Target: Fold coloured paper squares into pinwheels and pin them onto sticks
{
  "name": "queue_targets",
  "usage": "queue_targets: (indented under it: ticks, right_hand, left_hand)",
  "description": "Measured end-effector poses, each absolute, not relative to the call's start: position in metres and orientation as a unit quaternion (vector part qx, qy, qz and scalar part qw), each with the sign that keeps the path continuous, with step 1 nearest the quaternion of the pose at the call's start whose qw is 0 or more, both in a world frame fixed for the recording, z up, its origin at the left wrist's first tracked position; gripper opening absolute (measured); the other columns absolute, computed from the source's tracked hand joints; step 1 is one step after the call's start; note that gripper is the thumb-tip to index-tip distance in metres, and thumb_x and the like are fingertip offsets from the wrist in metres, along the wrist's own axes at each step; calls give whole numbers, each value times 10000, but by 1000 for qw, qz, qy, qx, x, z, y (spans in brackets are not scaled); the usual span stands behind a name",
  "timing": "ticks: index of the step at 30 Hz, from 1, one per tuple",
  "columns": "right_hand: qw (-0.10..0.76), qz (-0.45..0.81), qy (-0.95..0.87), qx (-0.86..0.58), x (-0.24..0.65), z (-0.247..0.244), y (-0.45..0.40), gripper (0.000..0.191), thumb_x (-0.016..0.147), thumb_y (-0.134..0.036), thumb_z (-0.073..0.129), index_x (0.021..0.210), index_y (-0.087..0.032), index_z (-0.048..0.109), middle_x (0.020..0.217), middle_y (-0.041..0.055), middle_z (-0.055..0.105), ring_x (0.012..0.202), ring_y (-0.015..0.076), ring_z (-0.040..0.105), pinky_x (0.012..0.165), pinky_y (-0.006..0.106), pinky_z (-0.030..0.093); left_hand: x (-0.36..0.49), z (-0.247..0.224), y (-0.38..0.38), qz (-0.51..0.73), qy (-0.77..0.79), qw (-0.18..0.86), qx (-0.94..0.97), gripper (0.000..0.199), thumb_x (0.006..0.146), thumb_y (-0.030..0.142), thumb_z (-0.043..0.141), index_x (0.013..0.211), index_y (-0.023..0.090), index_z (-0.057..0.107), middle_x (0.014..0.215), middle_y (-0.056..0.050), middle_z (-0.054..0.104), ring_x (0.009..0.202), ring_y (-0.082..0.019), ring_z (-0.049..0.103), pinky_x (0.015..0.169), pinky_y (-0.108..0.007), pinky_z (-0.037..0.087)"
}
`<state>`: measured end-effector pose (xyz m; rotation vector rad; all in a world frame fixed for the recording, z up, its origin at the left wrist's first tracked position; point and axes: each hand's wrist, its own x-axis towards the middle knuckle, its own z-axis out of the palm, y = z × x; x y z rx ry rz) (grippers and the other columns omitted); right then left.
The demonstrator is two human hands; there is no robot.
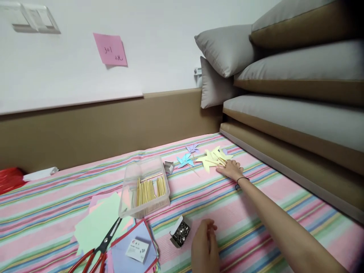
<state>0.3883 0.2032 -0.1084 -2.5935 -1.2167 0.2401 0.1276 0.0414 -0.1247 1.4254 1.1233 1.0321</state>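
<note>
My right hand reaches far forward to a pile of yellow paper pinwheels, its bent fingers around the stick ends. How many sticks it grips is hidden. A blue pinwheel and a purple pinwheel lie on their sticks left of the pile. Low in the view, my left hand rests with fingers curled in, and nothing shows in it. Just left of it stands a small open box of metal thumbtacks.
A clear plastic box holds wooden sticks. Red-handled scissors lie across green paper sheets. Beside them, a small white box sits on stacked coloured paper. Stacked grey-brown cushions border the striped cloth at right.
</note>
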Motion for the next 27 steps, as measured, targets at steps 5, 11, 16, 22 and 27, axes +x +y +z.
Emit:
queue_targets:
  ticks: [5,11,16,22,27]
  right_hand:
    - [131,92,-440,-883,386,-113,217,513,819,-395,575,1207,-67,512,1145,203,596,1082,314,565,885,428,420]
    - [151,107,-453,-872,394,-104,222,347,937,-397,472,1132,-131,579,1086,108,637,980,212,611,876,414,459]
    - [215,100,-455,-858,374,-94,248,391,988,-320,312,1201,-98,555,1147,157,625,1067,246,589,874,360,451]
    - [239,154,-460,-841,312,-106,307,331,929,-390,518,1162,-160,570,1127,80,618,948,188,622,831,398,516]
    - [228,164,-444,-851,286,-117,324,342,910,-344,562,1194,-153,553,1178,93,590,1001,209,607,847,418,517]
  left_hand:
    - [132,-123,38,429,469,501,587,255,882,343,411,900,192,615,826,-84,684,757,-200,622,726,-323,456]
    - [132,-120,38,432,467,546,545,230,869,339,428,877,186,600,825,-75,682,748,-191,609,695,-311,454]
    - [135,-122,35,421,464,561,541,216,866,325,427,843,185,590,811,-73,685,686,-177,590,628,-291,429]
    - [140,-128,32,418,452,567,547,276,870,405,439,809,200,614,776,-82,684,709,-196,603,637,-294,450]
    - [137,-133,34,408,467,578,530,304,857,469,467,840,211,626,794,-87,688,701,-203,607,664,-309,463]
